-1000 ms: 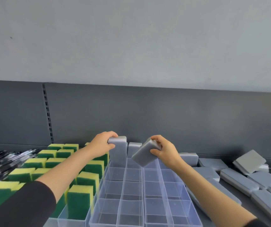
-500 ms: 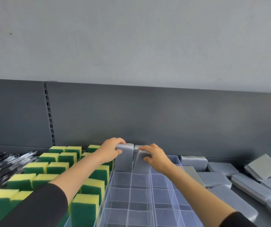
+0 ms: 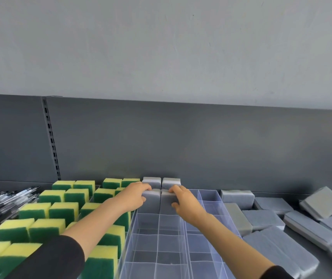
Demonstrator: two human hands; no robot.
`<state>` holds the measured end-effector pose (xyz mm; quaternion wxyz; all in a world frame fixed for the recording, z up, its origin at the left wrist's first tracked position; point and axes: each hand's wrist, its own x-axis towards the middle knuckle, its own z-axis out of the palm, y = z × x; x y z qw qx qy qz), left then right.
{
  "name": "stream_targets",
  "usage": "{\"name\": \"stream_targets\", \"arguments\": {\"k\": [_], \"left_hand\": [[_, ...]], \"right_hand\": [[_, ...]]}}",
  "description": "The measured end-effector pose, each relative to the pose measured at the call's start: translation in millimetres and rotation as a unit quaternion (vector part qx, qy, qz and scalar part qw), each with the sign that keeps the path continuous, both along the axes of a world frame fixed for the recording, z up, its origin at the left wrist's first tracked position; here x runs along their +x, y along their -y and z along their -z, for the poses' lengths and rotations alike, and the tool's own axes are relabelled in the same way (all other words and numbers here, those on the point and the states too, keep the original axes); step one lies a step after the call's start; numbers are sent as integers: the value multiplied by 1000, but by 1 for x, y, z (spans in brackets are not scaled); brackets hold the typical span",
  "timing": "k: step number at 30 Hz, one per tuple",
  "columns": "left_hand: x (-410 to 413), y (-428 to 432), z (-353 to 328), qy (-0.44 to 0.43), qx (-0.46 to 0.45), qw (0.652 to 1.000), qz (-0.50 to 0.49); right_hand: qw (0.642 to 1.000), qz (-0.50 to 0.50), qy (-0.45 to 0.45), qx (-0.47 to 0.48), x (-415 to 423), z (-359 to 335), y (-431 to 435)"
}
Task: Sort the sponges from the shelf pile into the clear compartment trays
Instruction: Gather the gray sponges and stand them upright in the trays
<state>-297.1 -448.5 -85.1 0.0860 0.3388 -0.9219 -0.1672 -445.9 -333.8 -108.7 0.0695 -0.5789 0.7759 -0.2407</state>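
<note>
Head view: seating step, two grey sponges gripped upright in the clear tray (image 3: 159, 238).
Left hand (image 3: 135, 196) is curled over the left sponge (image 3: 152, 202), right hand (image 3: 182, 200) over the right sponge (image 3: 167, 202); release is called for next, then the pile (image 3: 277, 224) right of the right hand.

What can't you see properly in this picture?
Head view:
- Dark shiny things, far left: blurred and cut by the edge; cannot tell what they are.
- Green and yellow sponges: the left arm covers some, so no full count.
- Grey sponge pile: runs off the right edge.
- Clear trays: near ends cut off by the bottom edge.
- Left sponge and right sponge: fingers of the left hand and right hand gripping them hide their tops.
</note>
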Motion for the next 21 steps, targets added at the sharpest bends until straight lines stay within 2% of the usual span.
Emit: {"name": "stream_targets", "arguments": {"k": [5, 11, 21], "left_hand": [[2, -6, -9, 30, -26, 999, 6], [-8, -31, -25, 17, -79, 996, 27], [-59, -97, -33, 11, -82, 993, 79]], "right_hand": [[1000, -9, 3, -18, -4, -2, -13], [999, 8, -19, -43, -17, -16, -46], [996, 75, -18, -48, -61, -19, -141]]}}
